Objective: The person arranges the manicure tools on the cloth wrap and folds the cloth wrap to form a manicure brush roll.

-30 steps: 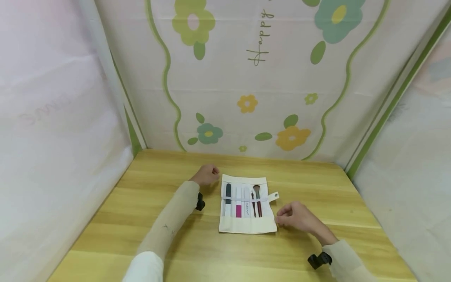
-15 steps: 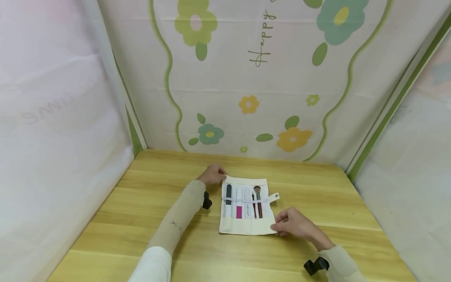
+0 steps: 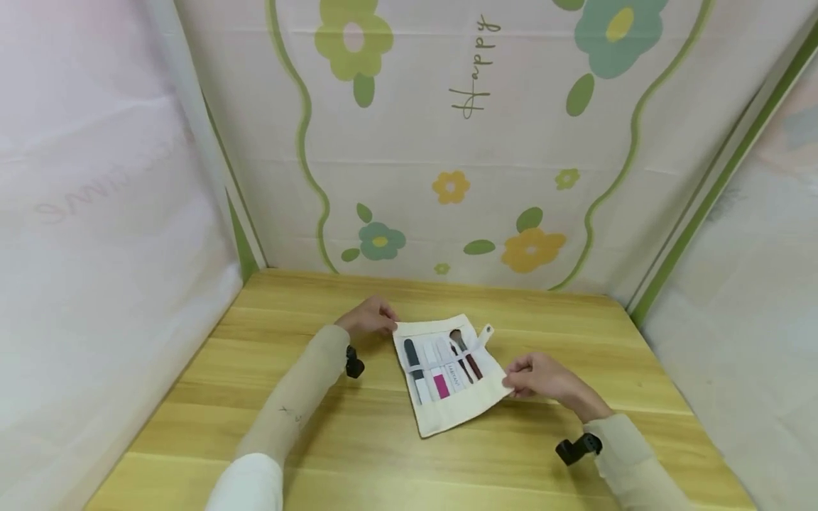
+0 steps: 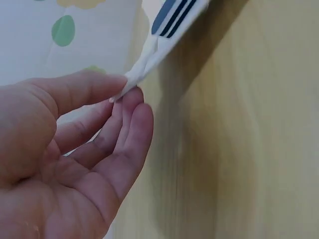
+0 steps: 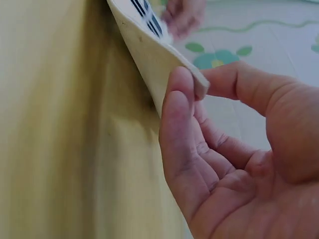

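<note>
A cream fabric roll-up pouch (image 3: pixel 457 411) lies unfolded and turned at a slant in the head view. An elastic band across it holds a dark-and-white nail file (image 3: pixel 413 360), a white file with a pink end (image 3: pixel 441 385), a white piece with lettering (image 3: pixel 455 375) and two slim brushes, one with a fluffy head (image 3: pixel 456 337). My left hand (image 3: pixel 373 316) pinches the far left corner between thumb and fingers. The near right corner is pinched by my right hand (image 3: pixel 540 376), and the right wrist view shows that edge (image 5: pixel 199 84) raised off the table.
The pouch is over a wooden table (image 3: pixel 358 454). A snap strap (image 3: pixel 487 333) sticks out from its far right side. Floral fabric walls (image 3: pixel 415 142) enclose the table at the back and on both sides.
Both hands have come to grip opposite corners of the pouch. The pouch has turned counter-clockwise, its right side swinging away and its near left corner coming closer.
</note>
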`<state>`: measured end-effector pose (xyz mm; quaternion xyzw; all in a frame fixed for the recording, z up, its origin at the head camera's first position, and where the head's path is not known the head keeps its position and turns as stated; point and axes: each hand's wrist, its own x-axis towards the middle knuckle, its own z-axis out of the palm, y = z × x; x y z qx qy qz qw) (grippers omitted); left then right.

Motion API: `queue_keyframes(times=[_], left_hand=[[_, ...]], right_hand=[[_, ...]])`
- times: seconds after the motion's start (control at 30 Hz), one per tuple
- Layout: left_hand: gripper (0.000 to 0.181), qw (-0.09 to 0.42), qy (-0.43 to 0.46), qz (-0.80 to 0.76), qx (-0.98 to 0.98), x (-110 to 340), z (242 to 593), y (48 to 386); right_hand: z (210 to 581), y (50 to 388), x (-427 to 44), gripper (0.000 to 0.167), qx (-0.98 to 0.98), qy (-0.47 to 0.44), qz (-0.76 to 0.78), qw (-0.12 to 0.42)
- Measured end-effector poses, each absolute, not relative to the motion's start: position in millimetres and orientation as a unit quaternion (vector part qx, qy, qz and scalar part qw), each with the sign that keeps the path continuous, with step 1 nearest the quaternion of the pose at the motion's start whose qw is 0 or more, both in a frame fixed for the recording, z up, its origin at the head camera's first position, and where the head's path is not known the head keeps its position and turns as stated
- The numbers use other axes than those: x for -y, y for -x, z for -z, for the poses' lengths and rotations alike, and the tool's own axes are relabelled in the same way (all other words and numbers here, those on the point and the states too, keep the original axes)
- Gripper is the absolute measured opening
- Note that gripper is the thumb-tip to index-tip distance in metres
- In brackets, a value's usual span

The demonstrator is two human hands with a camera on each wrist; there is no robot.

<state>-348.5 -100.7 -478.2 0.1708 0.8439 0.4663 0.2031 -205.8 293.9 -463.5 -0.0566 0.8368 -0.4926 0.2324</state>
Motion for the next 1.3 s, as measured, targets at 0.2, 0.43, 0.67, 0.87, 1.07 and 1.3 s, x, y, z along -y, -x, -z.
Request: queue_keyframes(times=[0.2, 0.43, 0.67, 0.87, 1.07, 1.3], left_hand=[[0.014, 0.246, -0.157, -0.458, -0.84, 126, 477, 328], [0.016, 0.244, -0.165, -0.485, -0.824, 143, 476, 288], [0.021, 0.184, -0.119, -0.538, -0.814, 144, 486, 245], [0.021, 0.168, -0.094, -0.604, -0.773, 137, 491, 220], [0.026, 0.197, -0.07, -0.612, -0.763, 131, 497, 207], [0.024, 0.22, -0.064, -0.61, -0.759, 129, 506, 204]], right_hand=[[453, 235, -303, 0.025, -0.843, 0.044, 0.496, 0.203], [447, 269, -301, 0.029, -0.856, 0.004, 0.492, 0.157], [453, 290, -293, 0.034, -0.862, -0.011, 0.494, 0.114], [463, 301, -285, 0.036, -0.856, -0.017, 0.51, 0.085], [475, 309, -277, 0.029, -0.86, -0.013, 0.505, 0.067], [485, 312, -266, 0.024, -0.878, 0.013, 0.476, 0.058]])
